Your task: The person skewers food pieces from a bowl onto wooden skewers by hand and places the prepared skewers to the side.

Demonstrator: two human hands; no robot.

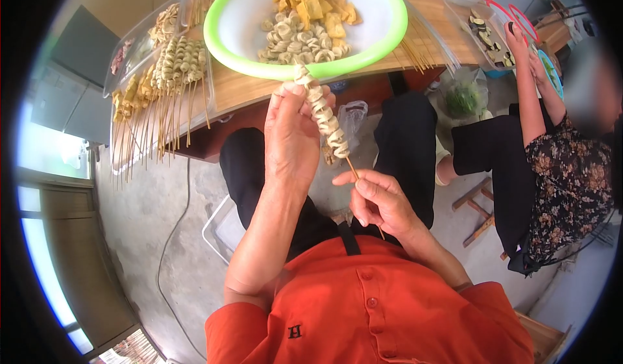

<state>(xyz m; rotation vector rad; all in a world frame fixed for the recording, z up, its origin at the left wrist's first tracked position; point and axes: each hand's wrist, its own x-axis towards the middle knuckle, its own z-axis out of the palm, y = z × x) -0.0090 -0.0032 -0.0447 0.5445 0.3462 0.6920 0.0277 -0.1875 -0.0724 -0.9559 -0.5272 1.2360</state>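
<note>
A bamboo skewer threaded with pale, coiled food pieces tilts in front of my chest, its loaded end up by the bowl rim. My left hand pinches the upper coils between thumb and fingers. Lower down, my right hand grips the bare stick between thumb and forefinger, and the stick's tail sticks out beneath. Just beyond my left hand stands a white bowl with a green rim. Inside it lie loose pale coils and yellow-brown folded pieces.
Finished skewers lie in a clear tray at the table's left. Bare sticks rest right of the bowl. At right, a co-worker in a floral top sits near a tray of dark-edged slices. A wooden stool stands on the floor.
</note>
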